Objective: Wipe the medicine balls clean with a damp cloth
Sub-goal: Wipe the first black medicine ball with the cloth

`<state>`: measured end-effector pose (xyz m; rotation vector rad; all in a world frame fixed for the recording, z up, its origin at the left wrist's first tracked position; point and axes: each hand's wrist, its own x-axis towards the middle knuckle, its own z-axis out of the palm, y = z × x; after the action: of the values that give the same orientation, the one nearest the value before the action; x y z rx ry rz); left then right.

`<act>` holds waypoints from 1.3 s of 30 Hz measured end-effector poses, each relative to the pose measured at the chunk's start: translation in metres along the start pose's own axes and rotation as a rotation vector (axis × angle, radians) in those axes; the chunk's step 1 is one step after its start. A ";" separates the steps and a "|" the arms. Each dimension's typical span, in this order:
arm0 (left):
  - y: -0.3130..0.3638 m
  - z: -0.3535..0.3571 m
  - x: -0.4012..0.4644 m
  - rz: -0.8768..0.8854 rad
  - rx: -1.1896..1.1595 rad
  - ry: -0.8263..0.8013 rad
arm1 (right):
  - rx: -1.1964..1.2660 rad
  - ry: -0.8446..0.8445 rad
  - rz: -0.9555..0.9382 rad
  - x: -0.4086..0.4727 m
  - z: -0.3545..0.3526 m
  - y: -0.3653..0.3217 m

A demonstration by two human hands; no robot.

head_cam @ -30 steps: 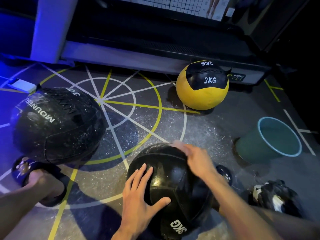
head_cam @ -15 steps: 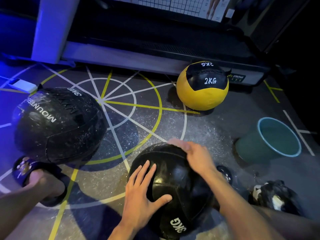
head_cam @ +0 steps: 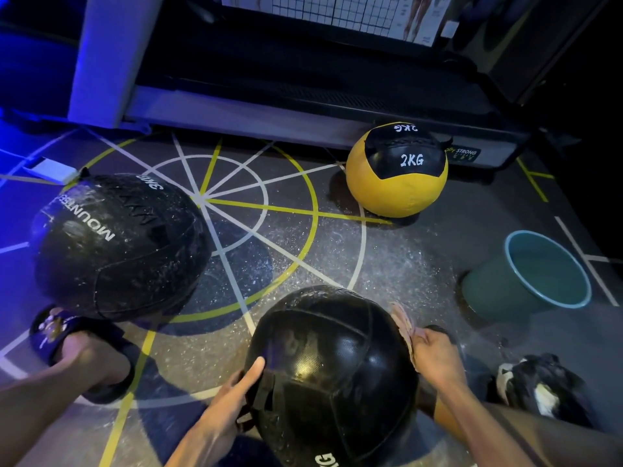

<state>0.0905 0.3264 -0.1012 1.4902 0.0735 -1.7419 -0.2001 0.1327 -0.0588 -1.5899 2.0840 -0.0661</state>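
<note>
A grey speckled floor [head_cam: 404,264] carries a wheel of white and yellow lines [head_cam: 236,203] radiating from one centre, ringed by white and yellow arcs. Along its far edge runs the low grey base of a dark machine [head_cam: 303,106] with a pale upright post [head_cam: 108,55] at its left end, a small label reading STRONG near its right end, and a gridded poster [head_cam: 337,11] on the wall behind. At lower left a foot in a dark slide sandal [head_cam: 67,345] rests on the floor, a flat white object [head_cam: 54,170] lies near the left edge, and at lower right sits a dark bundle with white patches [head_cam: 542,389] that is too dim to identify.
</note>
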 end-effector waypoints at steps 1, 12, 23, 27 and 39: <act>0.001 0.000 0.000 0.001 0.012 -0.006 | 0.031 -0.001 0.004 0.000 0.000 0.001; 0.047 -0.019 -0.027 0.531 0.153 0.157 | 0.484 -0.146 -0.063 -0.001 0.043 -0.033; 0.062 -0.015 -0.014 0.742 0.518 0.421 | 0.555 -0.026 -0.130 -0.020 0.010 -0.042; 0.064 -0.006 -0.012 0.742 0.486 0.456 | 0.554 -0.136 -0.168 -0.017 0.028 -0.040; 0.055 -0.003 0.007 0.714 0.501 0.359 | 0.321 -0.029 -0.678 -0.067 0.055 -0.143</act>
<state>0.1267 0.2880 -0.0835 1.8646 -0.6743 -0.9361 -0.0379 0.1639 -0.0334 -1.9836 1.3396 -0.5743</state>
